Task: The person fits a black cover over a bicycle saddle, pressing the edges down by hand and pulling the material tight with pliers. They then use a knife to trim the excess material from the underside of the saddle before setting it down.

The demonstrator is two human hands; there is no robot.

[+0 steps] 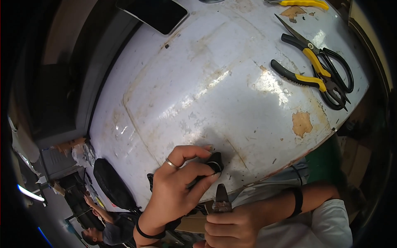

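Near the table's front edge my left hand pinches a small black piece with a thin light rim between thumb and fingers. What kind of piece it is I cannot make out. Just to its right and nearer to me, my right hand is closed in a fist around what looks like pliers. Their dark, tapered metal jaws point up toward the black piece, a small gap apart from it. The handles are hidden in my fist. More black material shows behind my left hand.
Scissors and yellow-and-black pliers lie crossed on the worn white table at the right. A yellow-handled tool and a phone lie at the far side. At the left is a black pouch; beyond it a person works.
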